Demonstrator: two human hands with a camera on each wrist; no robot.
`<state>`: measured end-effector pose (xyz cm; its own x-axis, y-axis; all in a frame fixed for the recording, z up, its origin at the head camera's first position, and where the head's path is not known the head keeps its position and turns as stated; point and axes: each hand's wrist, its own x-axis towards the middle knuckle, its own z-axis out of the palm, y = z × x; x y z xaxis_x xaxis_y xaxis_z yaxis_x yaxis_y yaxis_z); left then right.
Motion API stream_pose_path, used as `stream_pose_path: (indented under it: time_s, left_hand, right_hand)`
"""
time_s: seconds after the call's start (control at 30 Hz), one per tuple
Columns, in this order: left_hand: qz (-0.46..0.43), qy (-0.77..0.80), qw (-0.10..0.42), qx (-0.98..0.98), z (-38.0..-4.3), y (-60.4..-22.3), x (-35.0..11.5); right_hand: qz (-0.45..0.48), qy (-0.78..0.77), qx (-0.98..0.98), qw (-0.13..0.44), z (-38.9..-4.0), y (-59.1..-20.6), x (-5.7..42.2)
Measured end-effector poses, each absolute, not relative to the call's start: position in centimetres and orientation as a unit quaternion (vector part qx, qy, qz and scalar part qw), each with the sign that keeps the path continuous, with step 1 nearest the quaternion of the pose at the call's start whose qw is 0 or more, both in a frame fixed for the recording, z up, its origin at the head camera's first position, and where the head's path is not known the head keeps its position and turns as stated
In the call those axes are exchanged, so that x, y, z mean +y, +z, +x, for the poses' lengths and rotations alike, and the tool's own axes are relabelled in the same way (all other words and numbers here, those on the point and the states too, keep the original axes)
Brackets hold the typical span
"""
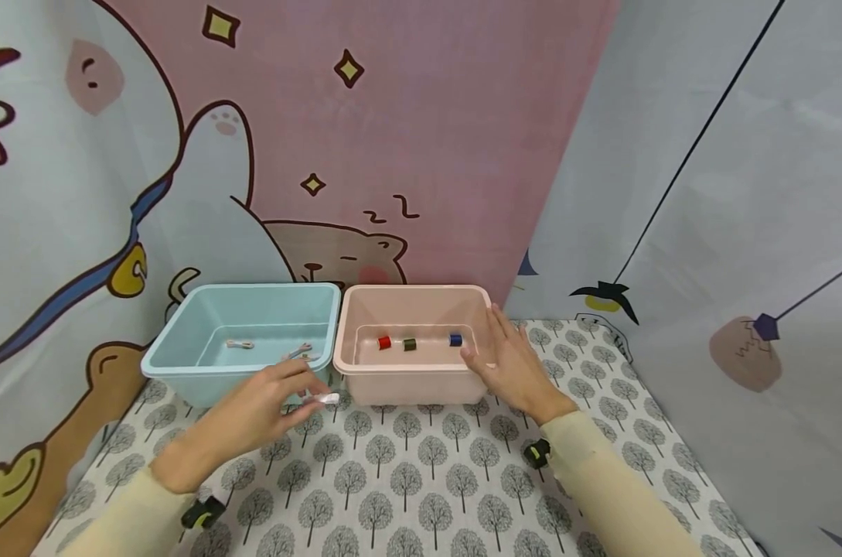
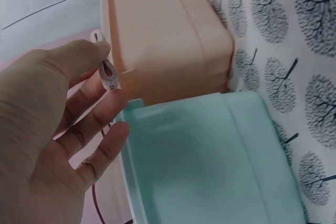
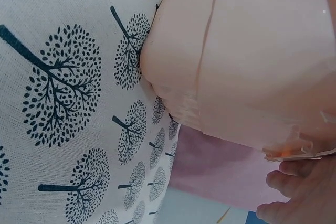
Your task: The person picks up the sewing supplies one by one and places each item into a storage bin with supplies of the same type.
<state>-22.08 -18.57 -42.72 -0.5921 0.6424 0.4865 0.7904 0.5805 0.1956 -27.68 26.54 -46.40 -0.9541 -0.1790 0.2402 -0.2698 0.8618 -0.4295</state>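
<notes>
In the head view my left hand [image 1: 274,398] is in front of the light-blue bin [image 1: 184,373]. Its thumb and fingertips pinch a small folded white measuring tape [image 2: 109,74] with a printed mark on it. Similar small folded pieces [image 1: 240,344] lie inside the light-blue bin. My right hand [image 1: 514,363] rests against the right rim of the pink bin [image 1: 407,385], fingers extended along the outside and thumb near the front corner. Inside the pink bin are a red spool [image 1: 384,343], a green spool [image 1: 410,345] and a blue spool [image 1: 455,340], apart from each other.
Both bins stand side by side on a tree-print cloth [image 1: 407,495], close to a cartoon-print curtain [image 1: 462,139] behind. A pale grey curtain [image 1: 741,232] borders the right side. Dark bands with small devices [image 1: 203,512] sit at both wrists.
</notes>
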Motion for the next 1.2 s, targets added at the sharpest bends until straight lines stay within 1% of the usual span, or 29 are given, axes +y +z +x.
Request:
stream_pose_path:
  time_s: [0.2,0.37,0.5,0.8,1.0,1.2]
  left_hand:
    - [-0.433,-0.187,0.235,-0.85,-22.7,-41.5,-18.7]
    - [-0.434,-0.185,0.254,-0.844,-23.1,-40.7,-19.1]
    - [-0.431,-0.183,0.262,-0.844,-23.6,-40.2,-19.4]
    - [-0.412,-0.191,0.255,-0.853,-24.8,-38.7,-20.0]
    - [-0.413,-0.196,0.255,-0.852,-26.2,-38.1,-20.5]
    - [-0.417,-0.213,0.264,-0.843,-27.8,-37.8,-21.1]
  right_hand:
    - [0.117,0.241,-0.958,0.099,-27.8,-46.5,26.6]
    - [0.117,0.238,-0.959,0.097,-27.7,-46.4,26.5]
    - [0.118,0.234,-0.96,0.096,-27.6,-46.4,26.6]
    - [0.119,0.231,-0.96,0.099,-27.8,-46.4,26.6]
    - [0.116,0.234,-0.961,0.093,-27.8,-46.4,26.5]
    - [0.117,0.23,-0.961,0.099,-27.8,-46.4,26.6]
